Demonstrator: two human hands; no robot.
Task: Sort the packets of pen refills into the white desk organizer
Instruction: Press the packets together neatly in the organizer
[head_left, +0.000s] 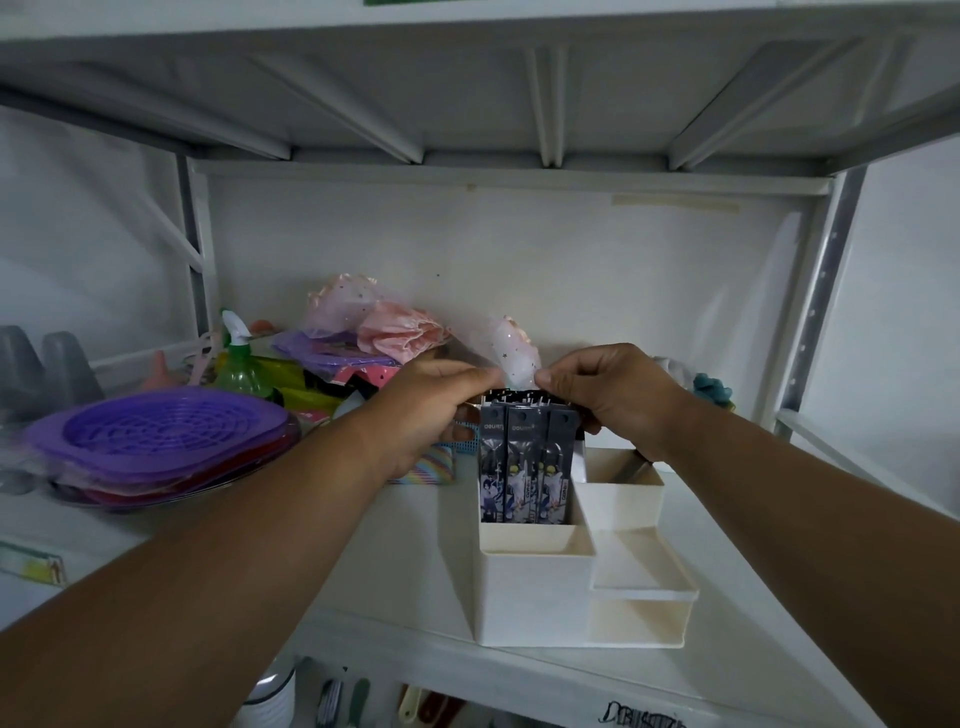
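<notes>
A white desk organizer (535, 587) stands on the white shelf, with a tall left section, a right section and low trays in front. Several dark packets of pen refills (524, 467) stand upright in its tall rear left compartment, printed faces toward me. My left hand (431, 410) grips the top left edge of the packets, fingers curled over them. My right hand (602, 389) pinches their top right edge. The packets' lower ends are hidden inside the compartment.
A stack of purple and red plastic baskets (161, 441) lies at the left. A green spray bottle (241, 364), pink and purple fabric items (374, 332) and a striped box (431, 465) crowd the back. Shelf posts (826, 291) frame the sides; another shelf hangs overhead.
</notes>
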